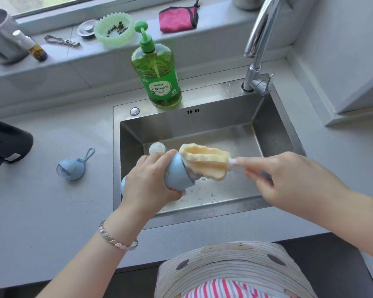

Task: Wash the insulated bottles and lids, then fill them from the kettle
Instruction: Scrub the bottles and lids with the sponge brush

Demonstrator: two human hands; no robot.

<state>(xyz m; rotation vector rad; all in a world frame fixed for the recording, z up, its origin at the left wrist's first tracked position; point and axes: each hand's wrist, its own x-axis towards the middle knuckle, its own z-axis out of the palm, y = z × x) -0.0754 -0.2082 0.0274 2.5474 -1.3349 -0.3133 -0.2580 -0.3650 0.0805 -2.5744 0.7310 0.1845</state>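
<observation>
From the head camera, the centre of the frame shows the left hand [148, 179] wrapped tight around a small blue bottle [177, 176], held tilted over the steel sink [274, 130] with its open mouth turned toward the right. The right hand [274, 175] is closed in a pinch on the handle of a yellow sponge brush [202, 161], whose head lies at the bottle's mouth, touching the rim and mostly outside it.

At left of centre, a blue lid [71, 168] with a loop rests on the counter, well apart from the sink. A green soap bottle [157, 76] stands at the sink's back edge, the tap [258, 39] at upper right. A dark object at the far left edge may be the kettle; I cannot tell.

This looks like the washing step, inside scrubbing. Next the brush head must line up with the mouth and push in.
</observation>
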